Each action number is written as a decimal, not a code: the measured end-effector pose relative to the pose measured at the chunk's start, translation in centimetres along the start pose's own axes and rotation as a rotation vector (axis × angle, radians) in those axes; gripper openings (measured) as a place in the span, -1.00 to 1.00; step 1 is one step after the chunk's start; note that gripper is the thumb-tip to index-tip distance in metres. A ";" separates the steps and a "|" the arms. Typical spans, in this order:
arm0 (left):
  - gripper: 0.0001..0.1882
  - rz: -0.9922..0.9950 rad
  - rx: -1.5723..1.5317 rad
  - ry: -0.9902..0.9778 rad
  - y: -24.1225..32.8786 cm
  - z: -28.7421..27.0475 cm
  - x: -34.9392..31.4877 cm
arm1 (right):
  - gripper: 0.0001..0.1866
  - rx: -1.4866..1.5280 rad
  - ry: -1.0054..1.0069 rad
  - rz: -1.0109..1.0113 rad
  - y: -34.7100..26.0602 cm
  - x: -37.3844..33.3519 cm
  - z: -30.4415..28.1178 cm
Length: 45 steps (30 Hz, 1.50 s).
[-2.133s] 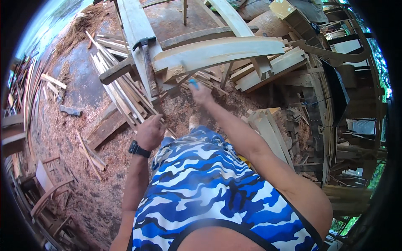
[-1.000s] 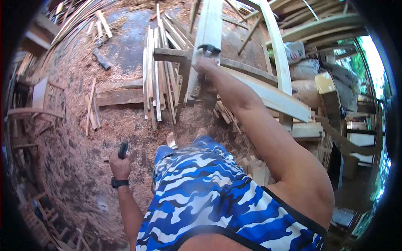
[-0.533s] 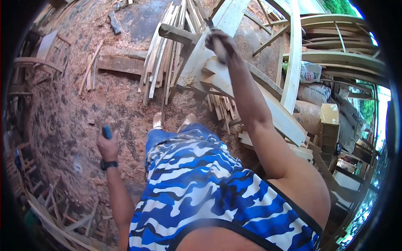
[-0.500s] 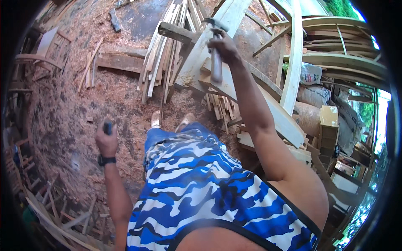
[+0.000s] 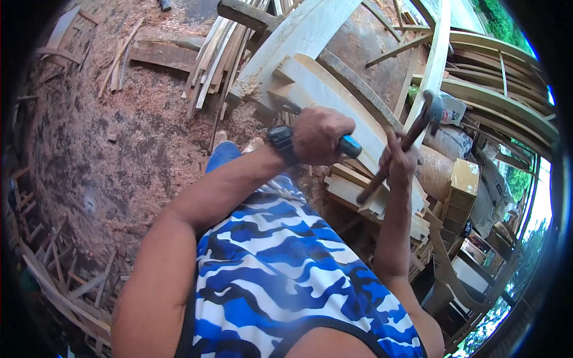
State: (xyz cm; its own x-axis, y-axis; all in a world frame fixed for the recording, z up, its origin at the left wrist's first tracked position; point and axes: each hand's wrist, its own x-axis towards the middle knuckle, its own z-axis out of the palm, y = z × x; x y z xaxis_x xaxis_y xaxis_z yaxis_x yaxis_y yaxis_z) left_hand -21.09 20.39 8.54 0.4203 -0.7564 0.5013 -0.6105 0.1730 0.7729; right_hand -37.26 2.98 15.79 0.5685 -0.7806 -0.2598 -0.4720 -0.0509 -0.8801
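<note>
**Chisel set on plank, hammer raised**

Left hand [image 5: 319, 134] closed around one blue-handled chisel [image 5: 349, 146], tip on the pale plank [image 5: 334, 98]. Right hand [image 5: 399, 162] closed low on one hammer [image 5: 397, 152], head up. Hammer looks head-heavy and rigid; hold near handle end. Chisel slim, stiff, sharp-tipped. Plank stiff, heavy.

**Raw wood everywhere, bit of metal and plastic**

The long pale curved plank [image 5: 334, 95] looks like bare sanded wood, matt and fairly smooth. The hammer [image 5: 406, 143] has a brown wooden handle and a dull dark metal head. The blue-handled chisel [image 5: 349, 145] grip looks like slightly glossy plastic. The black wristwatch [image 5: 280, 142] reads as matt rubbery plastic. Ground's rough sawdust [image 5: 131, 137], and the thin offcut slats [image 5: 215, 59] look unfinished.
</note>
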 end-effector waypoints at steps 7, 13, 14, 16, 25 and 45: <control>-0.83 0.020 -0.107 0.119 -3.5 2.8 3.2 | -0.82 -0.124 0.088 0.233 4.0 -9.6 -2.1; -0.84 -0.016 -0.183 0.080 -5.3 2.0 4.0 | -0.85 -0.021 0.153 0.307 2.3 -14.2 0.3; -0.84 -0.026 -0.203 0.088 -5.4 2.0 4.1 | -0.86 -0.017 0.160 0.316 2.0 -14.4 0.7; -0.84 -0.049 -0.243 0.100 -5.3 2.1 4.2 | -0.86 -0.032 0.188 0.303 0.7 -14.4 1.7; -0.84 -0.068 -0.312 0.047 -6.0 1.2 4.6 | -0.85 -0.108 0.245 0.255 -3.7 -14.4 6.0; -0.83 -0.019 -0.290 0.211 -5.8 0.2 5.6 | -0.80 -0.108 0.201 0.170 -5.0 -12.3 4.8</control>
State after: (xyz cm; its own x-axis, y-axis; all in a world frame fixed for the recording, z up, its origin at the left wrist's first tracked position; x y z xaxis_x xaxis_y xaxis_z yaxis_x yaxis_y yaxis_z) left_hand -15.29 14.99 6.79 0.5774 -0.6194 0.5320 -0.3985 0.3549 0.8457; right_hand -38.62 15.83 21.49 0.3347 -0.8911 -0.3064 -0.6247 0.0336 -0.7802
